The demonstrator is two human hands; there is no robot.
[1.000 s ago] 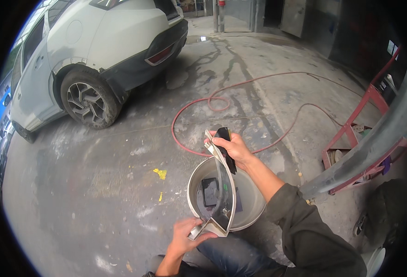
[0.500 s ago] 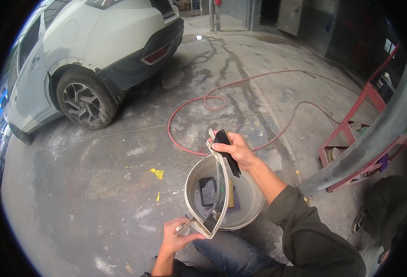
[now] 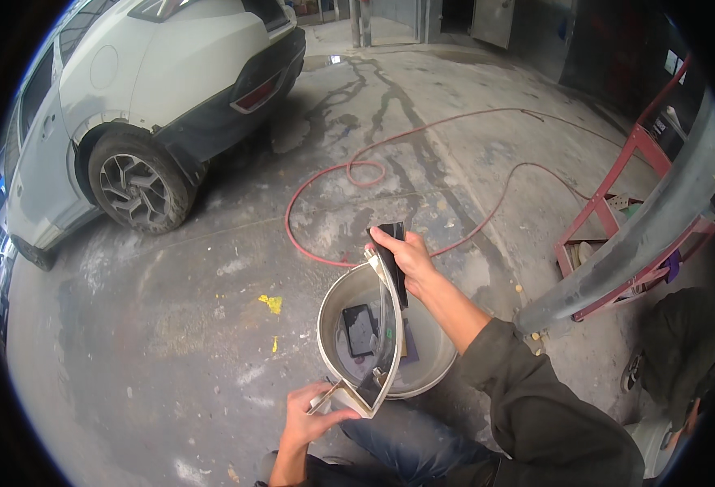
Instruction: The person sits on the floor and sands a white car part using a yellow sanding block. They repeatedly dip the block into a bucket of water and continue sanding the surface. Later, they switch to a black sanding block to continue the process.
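Observation:
A curved white trim panel [image 3: 393, 341], dark on its inner side, is held over a round pale bucket [image 3: 322, 316]. My left hand [image 3: 313, 412] is closed on the panel's near, angled end, with the thumb along its edge. Close against the far end, my right hand [image 3: 408, 258] is closed around a flat black block [image 3: 388, 253], its thumb on top. Whether those fingers also grip the panel is hidden. In the bucket lie a black rectangular tray-like piece [image 3: 359, 329] and a purple sheet [image 3: 409, 349], partly behind the panel.
A red hose [image 3: 291, 215] loops over the stained concrete floor beyond the bucket. At far left stands a white car [image 3: 187, 73] with grey patches. To the right are a red metal stand [image 3: 609, 215], a long grey curved part [image 3: 633, 252] and another person's dark-trousered leg [image 3: 674, 357].
My right hand has turned and shifted slightly left with the black block, which now sits closer against the panel's far end. My left hand keeps its hold. The whole view has shifted a little.

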